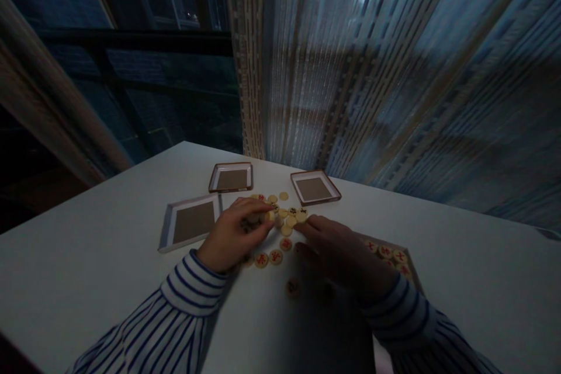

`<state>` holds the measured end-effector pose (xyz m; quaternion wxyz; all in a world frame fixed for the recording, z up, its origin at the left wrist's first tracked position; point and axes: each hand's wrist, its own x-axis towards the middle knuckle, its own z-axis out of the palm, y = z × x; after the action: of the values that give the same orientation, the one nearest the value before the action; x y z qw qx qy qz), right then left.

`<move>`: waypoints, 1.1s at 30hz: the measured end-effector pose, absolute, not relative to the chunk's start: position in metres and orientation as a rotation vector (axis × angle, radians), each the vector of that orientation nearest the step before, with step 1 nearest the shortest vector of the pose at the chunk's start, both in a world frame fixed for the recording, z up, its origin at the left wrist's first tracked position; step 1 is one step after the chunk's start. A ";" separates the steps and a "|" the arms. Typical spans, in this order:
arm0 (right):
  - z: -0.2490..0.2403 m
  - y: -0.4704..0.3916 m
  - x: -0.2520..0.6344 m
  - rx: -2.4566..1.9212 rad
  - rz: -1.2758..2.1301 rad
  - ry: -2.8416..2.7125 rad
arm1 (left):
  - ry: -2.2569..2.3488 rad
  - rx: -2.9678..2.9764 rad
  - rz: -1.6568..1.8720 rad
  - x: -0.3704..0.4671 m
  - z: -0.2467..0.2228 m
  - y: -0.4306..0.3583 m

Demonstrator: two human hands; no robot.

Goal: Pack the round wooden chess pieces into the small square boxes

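Observation:
Round wooden Chinese chess pieces (291, 221) lie loosely heaped on the white table, some face up with black or red characters, others blank side up. My left hand (239, 231) pinches a chess piece (270, 215) between thumb and fingers at the heap's left side. On the other side, my right hand (335, 245) reaches over the table, fingertips at the heap's right edge, thumb apart from the fingers; nothing shows in its grasp. Red-marked pieces (276, 256) lie nearer me, and a dark-marked piece (292, 287) sits in shadow between my forearms.
Three shallow open trays stand around the heap: one at left (164, 234), one behind (252, 178), one at back right (337, 194). A box (414, 272) with red-marked pieces in rows is partly behind my right arm. Beyond the table (109, 210) hang string curtains (307, 70).

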<state>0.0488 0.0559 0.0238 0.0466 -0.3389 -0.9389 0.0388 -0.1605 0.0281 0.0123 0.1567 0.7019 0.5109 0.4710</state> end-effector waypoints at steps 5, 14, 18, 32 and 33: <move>0.024 0.056 0.048 -1.021 0.114 -2.857 | 1.254 1.316 1.399 -0.158 0.009 0.028; 0.024 0.055 0.048 -0.988 0.037 -2.816 | 1.007 0.880 1.401 -0.151 0.010 0.027; 0.023 0.055 0.048 -0.926 -0.006 -2.667 | 0.986 0.882 1.370 -0.149 0.010 0.027; 0.029 0.047 0.042 -0.709 0.241 -2.436 | 1.025 1.200 1.168 -0.140 0.008 0.022; 0.029 0.047 0.041 -0.712 0.247 -2.435 | 1.030 1.211 1.157 -0.139 0.009 0.022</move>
<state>0.0414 0.0466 0.0292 0.2920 -0.2671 -0.9137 0.0927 -0.1389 0.0219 0.0090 0.5543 0.5126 0.4360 0.4898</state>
